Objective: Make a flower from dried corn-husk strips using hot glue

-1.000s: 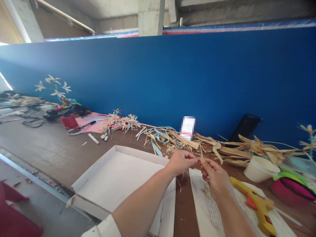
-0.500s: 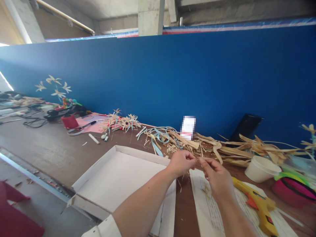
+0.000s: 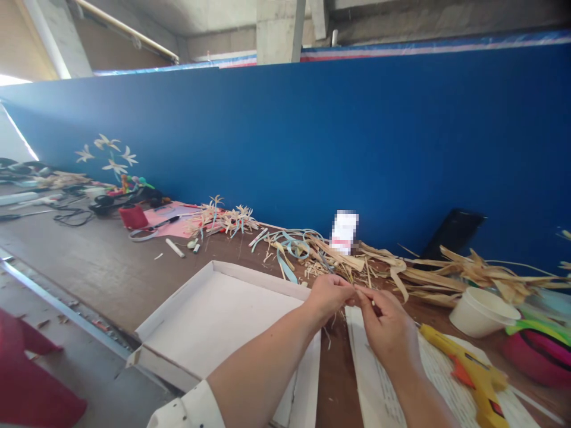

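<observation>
My left hand [image 3: 331, 295] and my right hand [image 3: 384, 316] meet fingertip to fingertip above the brown table, near the right edge of a shallow white box [image 3: 250, 321]. Both are closed in a pinch. What lies between the fingers is too small and too covered to make out. Just beyond my hands spreads a heap of dry tan husk strips [image 3: 352, 261], with a pale blue ribbon [image 3: 288, 270] at its left. Printed paper sheets [image 3: 363, 362] lie beneath my right hand, and a yellow glue gun [image 3: 475, 371] rests to its right.
A cream cup [image 3: 482, 312] and a pink round container [image 3: 537, 353] stand at the right. Behind, a dark phone-like slab [image 3: 452, 232] leans on the blue partition [image 3: 285, 137]. Husk flowers [image 3: 220, 217], a white stick [image 3: 175, 248] and a red roll [image 3: 132, 217] lie at the left.
The view has swung slightly left, so the surroundings appear farther right. My fingertips remain together; the thin straw-coloured piece seen below my right hand earlier no longer shows.
</observation>
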Motion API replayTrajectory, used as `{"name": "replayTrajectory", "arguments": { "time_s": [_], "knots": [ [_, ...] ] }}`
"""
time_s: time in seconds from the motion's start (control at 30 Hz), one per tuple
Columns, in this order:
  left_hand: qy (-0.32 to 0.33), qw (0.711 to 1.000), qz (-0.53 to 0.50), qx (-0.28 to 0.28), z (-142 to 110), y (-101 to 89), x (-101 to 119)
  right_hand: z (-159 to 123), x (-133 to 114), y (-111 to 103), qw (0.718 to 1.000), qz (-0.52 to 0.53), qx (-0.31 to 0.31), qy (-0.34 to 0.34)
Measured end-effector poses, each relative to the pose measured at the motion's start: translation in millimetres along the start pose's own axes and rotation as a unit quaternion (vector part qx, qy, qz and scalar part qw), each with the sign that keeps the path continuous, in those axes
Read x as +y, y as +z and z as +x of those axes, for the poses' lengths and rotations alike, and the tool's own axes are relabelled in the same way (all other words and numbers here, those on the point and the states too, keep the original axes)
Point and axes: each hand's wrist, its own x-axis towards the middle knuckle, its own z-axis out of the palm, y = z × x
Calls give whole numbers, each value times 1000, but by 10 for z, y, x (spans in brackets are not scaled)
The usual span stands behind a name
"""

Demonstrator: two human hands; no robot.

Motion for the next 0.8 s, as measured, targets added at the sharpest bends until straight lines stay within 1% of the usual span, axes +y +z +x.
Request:
{"name": "replayTrajectory", "arguments": {
  "time_s": [0.13, 0.2, 0.27, 0.33, 0.4, 0.47, 0.53, 0.6, 0.67, 0.73, 0.8],
  "knots": [
    [-28, 999, -31, -2, -36, -20, 79, 4, -26, -7, 998, 26, -3, 49],
    [-35, 998, -45, -5, -49, -26, 120, 12, -17, -11, 993, 55, 6, 108],
    [-36, 998, -49, -8, -57, -28, 144, 26, 10, -16, 977, 102, 20, 185],
    [-31, 998, -46, -10, -57, -28, 145, 45, 46, -22, 950, 174, 36, 256],
    [-23, 999, -34, -20, -52, -28, 124, 62, 69, -24, 913, 259, 45, 313],
    [-15, 999, -15, -32, -44, -29, 94, 71, 68, -20, 874, 330, 32, 355],
    [-14, 999, 7, -41, -39, -31, 69, 70, 52, -10, 851, 370, 9, 373],
    [-14, 999, 26, -40, -38, -31, 56, 61, 39, 3, 850, 376, -4, 369],
    [-12, 998, 40, -39, -39, -29, 51, 49, 41, 12, 861, 353, -12, 367],
    [-4, 998, 51, -37, -34, -24, 43, 44, 50, 7, 878, 311, -19, 363],
    [1, 997, 60, -37, -21, -19, 26, 50, 47, -15, 905, 257, -24, 339]
  ]
}}
